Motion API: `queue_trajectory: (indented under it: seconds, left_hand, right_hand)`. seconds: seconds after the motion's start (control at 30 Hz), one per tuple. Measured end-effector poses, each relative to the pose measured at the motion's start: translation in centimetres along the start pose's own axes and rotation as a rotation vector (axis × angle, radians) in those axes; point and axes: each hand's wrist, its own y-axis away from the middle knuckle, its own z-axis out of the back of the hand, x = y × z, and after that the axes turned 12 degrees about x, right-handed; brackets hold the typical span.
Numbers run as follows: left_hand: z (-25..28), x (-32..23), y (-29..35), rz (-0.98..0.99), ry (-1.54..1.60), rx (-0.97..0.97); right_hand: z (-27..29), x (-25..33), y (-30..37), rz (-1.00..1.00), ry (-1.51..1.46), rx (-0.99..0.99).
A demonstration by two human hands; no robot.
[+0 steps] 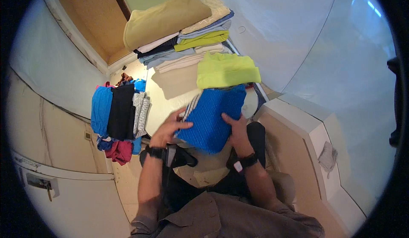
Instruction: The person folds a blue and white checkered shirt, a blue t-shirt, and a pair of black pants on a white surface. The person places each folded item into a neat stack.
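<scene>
Between my two hands is a folded blue textured cloth (pixel 211 118), with a striped edge showing at its left side. My left hand (pixel 172 128) grips its left end, thumb lying on top. On its right side my right hand (pixel 234 129) holds on, thumb also on top and the other fingers hidden beneath. Just beyond the blue cloth, a folded yellow-green garment (pixel 228 71) lies on the pale table (pixel 164 110). I cannot tell whether the blue cloth touches the table.
Folded clothes (pixel 170 52) are stacked at the table's far side under a large tan folded cloth (pixel 166 18). More clothes, including a black garment (pixel 121 112), hang or lie at the left, above a red cloth (pixel 119 152). A white ledge (pixel 294 114) stands right.
</scene>
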Motion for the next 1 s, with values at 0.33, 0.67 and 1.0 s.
queue_trajectory:
  seconds: [0.33,0.67,1.0]
  left_hand:
    - [2.4,-12.3,-17.2,-0.496,-0.927,-0.831]
    - [0.9,-1.2,-23.3,-0.487,-1.478,-0.578]
    - [3.2,3.0,-25.9,-0.171,-1.634,-0.481]
  right_hand:
    - [-1.4,6.7,-17.8,0.573,-0.176,-0.201]
    - [4.2,-1.1,-24.8,0.193,-0.194,-0.135]
    - [4.0,3.3,-16.2,-0.149,0.360,-0.147]
